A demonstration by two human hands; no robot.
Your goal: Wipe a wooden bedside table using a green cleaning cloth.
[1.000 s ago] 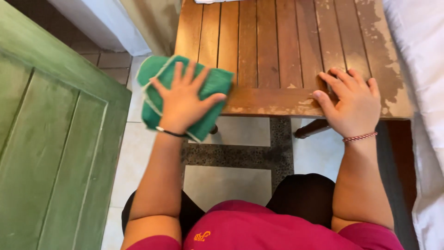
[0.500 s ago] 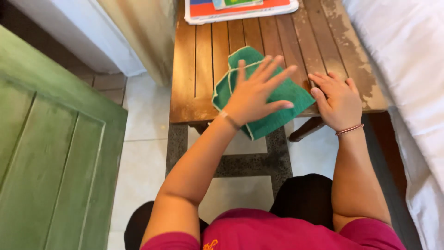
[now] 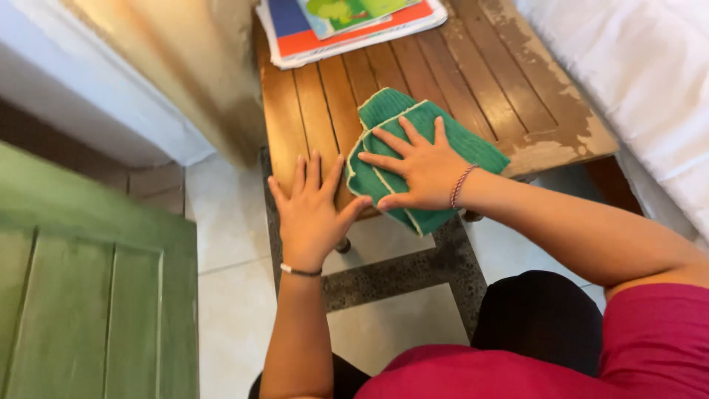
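— What do we have in front of us, starting with the big things?

— The wooden slatted table (image 3: pixel 443 89) takes up most of the view, its varnish worn pale along the right side. To the left we see a green panelled door (image 3: pixel 88 295), and to the right a white bedsheet (image 3: pixel 650 81). Below the table's near edge lies pale tiled floor (image 3: pixel 229 222). At the table's far end sits a stack of colourful booklets (image 3: pixel 347 22).

— And the cloth?

— The green cloth (image 3: pixel 413 133) lies folded on the near part of the table, just right of its middle, with one corner hanging over the front edge.

— How do our hands stand?

— Our right hand (image 3: pixel 417 166) lies flat on the cloth, fingers spread wide, palm pressing down; nothing is pinched. Our left hand (image 3: pixel 310 214) rests open at the table's near edge, just beside the cloth, fingers splayed, bracing on the wood and holding nothing.

— Which step would we say this is?

— We judge it to be wiping the tabletop, with the right hand on the cloth and the left steadying.

— What does the next stroke call for?

— Even downward pressure through the palm, we think, so the cloth slides without bunching on the slat gaps, and care that it stops short of the booklets.
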